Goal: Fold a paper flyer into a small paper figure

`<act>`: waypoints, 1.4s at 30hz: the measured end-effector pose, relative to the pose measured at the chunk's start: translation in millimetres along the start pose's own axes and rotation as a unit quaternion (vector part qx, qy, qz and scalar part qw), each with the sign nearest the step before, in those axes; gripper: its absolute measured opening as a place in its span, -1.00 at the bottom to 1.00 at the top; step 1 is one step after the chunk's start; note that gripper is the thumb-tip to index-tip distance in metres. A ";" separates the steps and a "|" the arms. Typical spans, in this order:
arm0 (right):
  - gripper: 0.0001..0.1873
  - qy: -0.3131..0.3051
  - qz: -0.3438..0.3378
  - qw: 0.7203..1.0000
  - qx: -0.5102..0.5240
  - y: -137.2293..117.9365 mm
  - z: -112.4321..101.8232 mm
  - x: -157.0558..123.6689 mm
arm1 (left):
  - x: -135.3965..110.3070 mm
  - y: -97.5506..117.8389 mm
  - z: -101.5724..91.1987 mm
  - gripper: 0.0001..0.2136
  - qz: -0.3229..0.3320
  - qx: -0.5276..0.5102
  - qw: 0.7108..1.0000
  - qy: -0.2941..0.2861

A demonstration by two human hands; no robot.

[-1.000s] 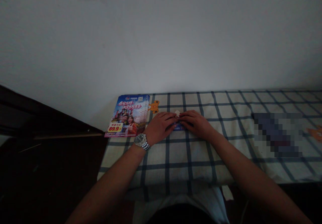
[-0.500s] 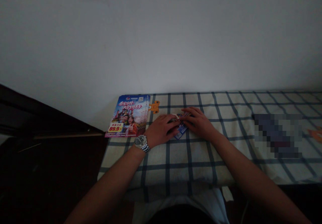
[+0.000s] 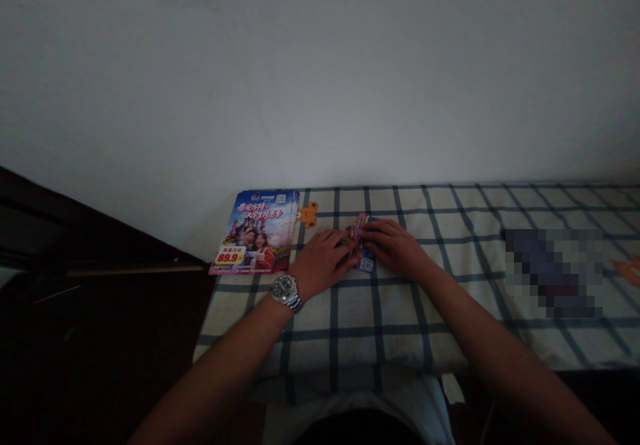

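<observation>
**Working a small printed paper (image 3: 367, 257) between left hand (image 3: 323, 262) and right hand (image 3: 395, 248)**

Lying on the checked cloth (image 3: 310, 328), right of the stack of leaflets (image 3: 260, 232) and apart from it: blue and pink, apparently folded, with a square code (image 3: 367, 265) at the near end and a pink strip (image 3: 360, 222) at the far end. Touched from the left by the left hand, from the right by the right hand, both with fingers bent and close together. Cannot tell whether pinching or only pressing down; partly hidden behind the fingers.

Possible trouble, judging from here: slipping askew under uneven pressure, given soft, slightly wrinkled cloth underneath. Might spring open along a fold on lifting both hands at once. Might crease crookedly from pressing on layers out of line, or tear at a corner if pulled opposite ways. Easy to misjudge an edge in such dim light.

Just beside the metal watch (image 3: 285, 290) on the left wrist, the stack of leaflets: liable to be nudged or fanned out by a leftward swing of that forearm. Farther right, a dark pixelated thing (image 3: 550, 272), impossible to identify.
</observation>
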State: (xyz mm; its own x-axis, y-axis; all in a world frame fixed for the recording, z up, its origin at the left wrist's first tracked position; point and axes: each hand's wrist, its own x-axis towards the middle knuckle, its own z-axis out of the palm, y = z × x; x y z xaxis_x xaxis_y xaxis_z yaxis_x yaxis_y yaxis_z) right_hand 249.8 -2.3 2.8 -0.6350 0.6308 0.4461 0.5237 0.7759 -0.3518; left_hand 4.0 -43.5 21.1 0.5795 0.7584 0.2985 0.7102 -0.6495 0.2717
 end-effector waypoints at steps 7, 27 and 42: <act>-0.67 -0.027 -0.006 1.000 0.009 1.6 0.2 -1.2 | -1.0 2.9 0.3 -0.69 0.003 0.004 1.000 -0.007; -0.67 -0.037 -0.023 0.999 -0.008 0.9 -2.0 -1.7 | -2.8 -9.0 0.8 -0.71 -0.016 -0.046 0.999 0.008; -0.63 -0.045 -0.019 0.999 0.007 0.8 -2.6 -2.6 | -3.6 -8.5 3.7 -0.73 -0.012 -0.052 0.999 0.011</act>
State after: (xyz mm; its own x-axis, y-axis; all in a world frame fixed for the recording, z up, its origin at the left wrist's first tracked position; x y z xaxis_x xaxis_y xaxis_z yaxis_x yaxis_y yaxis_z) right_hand 253.3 -3.3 3.4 -0.7030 0.5982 0.3845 0.4902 0.7994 -0.3475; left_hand -2.6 -40.5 14.4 0.5520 0.7737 0.3110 0.6783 -0.6335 0.3721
